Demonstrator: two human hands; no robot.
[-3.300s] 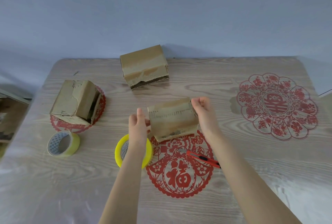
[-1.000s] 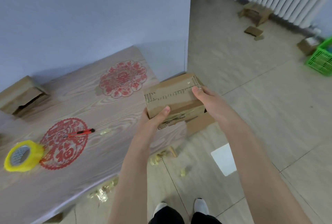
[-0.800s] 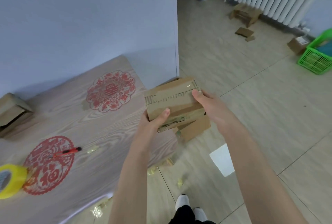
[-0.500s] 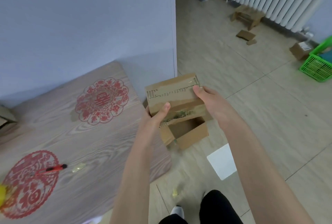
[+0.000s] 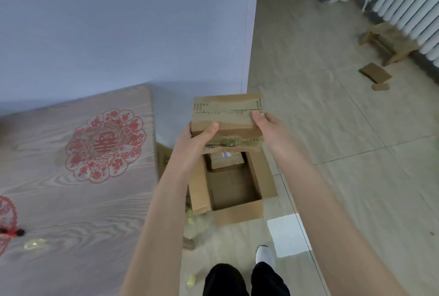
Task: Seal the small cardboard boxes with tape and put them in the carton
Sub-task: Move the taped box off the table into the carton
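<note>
I hold a small taped cardboard box (image 5: 225, 115) in the air with both hands. My left hand (image 5: 197, 139) grips its left side, thumb on top. My right hand (image 5: 268, 127) grips its right side. Directly below it on the floor stands the open carton (image 5: 240, 212), flaps up, beside the table's right end. Inside the carton lies another small box (image 5: 225, 160), partly hidden by the box I hold.
The wooden table (image 5: 78, 200) with red paper cut-outs is at left, a red utility knife (image 5: 10, 231) at its edge. A white sheet (image 5: 287, 234) lies on the tiled floor near my feet. Cardboard scraps (image 5: 375, 72), a stool and a radiator are far right.
I have turned right from the table with the box held in both hands; it now hangs over the open carton, which has come fully into view.
</note>
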